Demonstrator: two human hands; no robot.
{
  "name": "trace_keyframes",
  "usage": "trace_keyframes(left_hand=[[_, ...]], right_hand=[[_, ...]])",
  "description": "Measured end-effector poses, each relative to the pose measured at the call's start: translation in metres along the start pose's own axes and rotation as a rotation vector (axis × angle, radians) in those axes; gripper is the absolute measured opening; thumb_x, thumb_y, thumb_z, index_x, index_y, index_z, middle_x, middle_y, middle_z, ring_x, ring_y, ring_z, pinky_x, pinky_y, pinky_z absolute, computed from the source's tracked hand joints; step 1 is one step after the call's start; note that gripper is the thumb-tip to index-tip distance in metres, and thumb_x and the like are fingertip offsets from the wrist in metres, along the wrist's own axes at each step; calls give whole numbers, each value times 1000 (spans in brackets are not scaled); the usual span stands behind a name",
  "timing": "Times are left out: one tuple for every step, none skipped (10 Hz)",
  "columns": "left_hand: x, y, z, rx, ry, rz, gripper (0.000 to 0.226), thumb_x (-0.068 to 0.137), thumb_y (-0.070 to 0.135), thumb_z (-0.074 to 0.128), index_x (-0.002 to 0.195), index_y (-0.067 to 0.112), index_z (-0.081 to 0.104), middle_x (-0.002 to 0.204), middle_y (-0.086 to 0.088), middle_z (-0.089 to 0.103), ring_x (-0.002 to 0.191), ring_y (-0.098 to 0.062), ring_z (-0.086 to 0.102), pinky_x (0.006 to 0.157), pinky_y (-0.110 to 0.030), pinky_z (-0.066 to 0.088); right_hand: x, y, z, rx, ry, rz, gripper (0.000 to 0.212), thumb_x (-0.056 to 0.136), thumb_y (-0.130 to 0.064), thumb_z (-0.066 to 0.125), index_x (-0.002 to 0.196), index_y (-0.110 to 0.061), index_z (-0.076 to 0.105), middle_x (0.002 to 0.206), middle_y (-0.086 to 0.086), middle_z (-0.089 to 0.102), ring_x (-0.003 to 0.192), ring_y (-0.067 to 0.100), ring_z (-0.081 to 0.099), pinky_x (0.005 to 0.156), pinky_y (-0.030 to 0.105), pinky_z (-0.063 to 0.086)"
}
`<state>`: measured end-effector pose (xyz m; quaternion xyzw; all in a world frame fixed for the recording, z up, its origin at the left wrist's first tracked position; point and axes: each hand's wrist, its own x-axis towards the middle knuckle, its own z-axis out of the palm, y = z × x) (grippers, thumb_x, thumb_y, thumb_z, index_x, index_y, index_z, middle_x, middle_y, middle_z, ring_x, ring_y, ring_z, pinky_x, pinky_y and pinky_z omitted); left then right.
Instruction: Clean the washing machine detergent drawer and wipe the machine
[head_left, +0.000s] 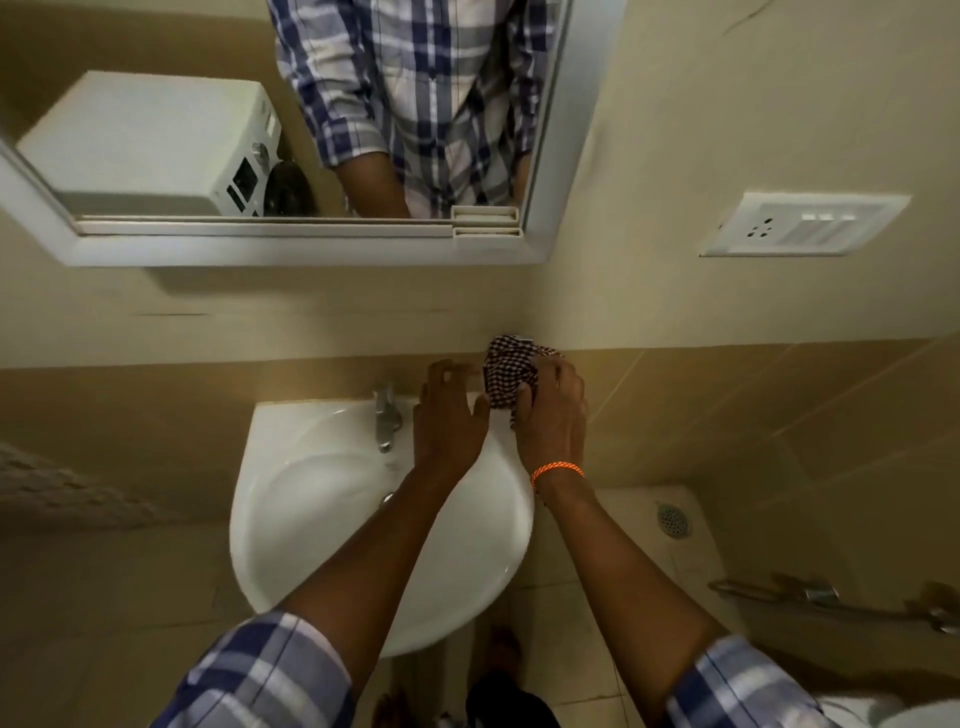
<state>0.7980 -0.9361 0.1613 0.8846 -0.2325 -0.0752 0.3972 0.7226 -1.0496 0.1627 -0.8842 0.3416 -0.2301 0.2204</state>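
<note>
A checked dark-and-white cloth (509, 371) sits bunched at the back right corner of the white wash basin (322, 493), against the wall. My right hand (553, 415) grips the cloth from the right. Beside it, my left hand (449, 415) rests with fingers spread on the basin's back rim, touching the cloth's left edge. The white washing machine (150, 150) shows only as a reflection in the mirror (311, 244) above the basin. The detergent drawer is not in view.
A chrome tap (385, 418) stands at the basin's back, left of my hands. A wall socket plate (802, 224) is at the upper right. A floor drain (674, 521) and a chrome pipe fitting (831, 597) lie to the lower right.
</note>
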Motion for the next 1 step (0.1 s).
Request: trace_keyframes(left_hand=[[-21,-10,-22,-70,71,-22,38,103,24,67,140,19,62,157,-4,46,148,-23,43,117,-27,34]], right_hand=[[-21,-17,3,71,33,-28,36,98,-13,63,134,-11,60,139,9,56,122,30,54,102,48,52]])
